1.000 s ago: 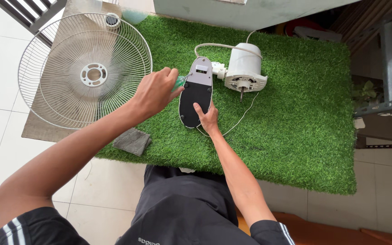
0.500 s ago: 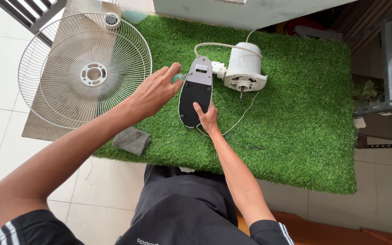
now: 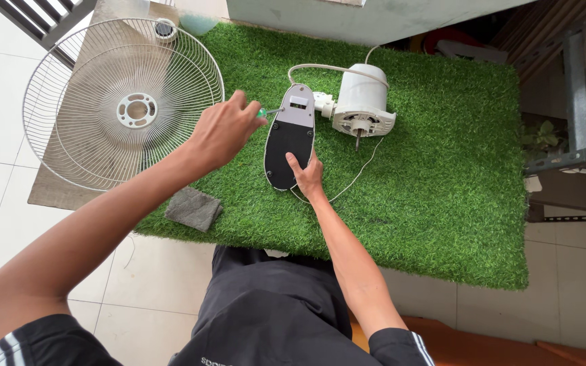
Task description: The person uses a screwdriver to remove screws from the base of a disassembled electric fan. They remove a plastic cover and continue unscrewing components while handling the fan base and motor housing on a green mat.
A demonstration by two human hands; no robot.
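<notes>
A fan base, oval with a black underside and a grey end, lies on the green artificial grass mat. My right hand presses flat on its near end. My left hand grips a green-handled screwdriver whose tip points at the base's left edge. The white fan motor is joined to the far end of the base, with a white cord trailing from it.
A white wire fan guard lies at the left, half on the mat and half on a brown sheet. A grey cloth rests on the mat's near-left corner. A metal rack stands at the right. White floor tiles surround the mat.
My left hand opened and lifted briefly, then came back down and closed on the screwdriver beside the base. My right hand stayed on the base.
</notes>
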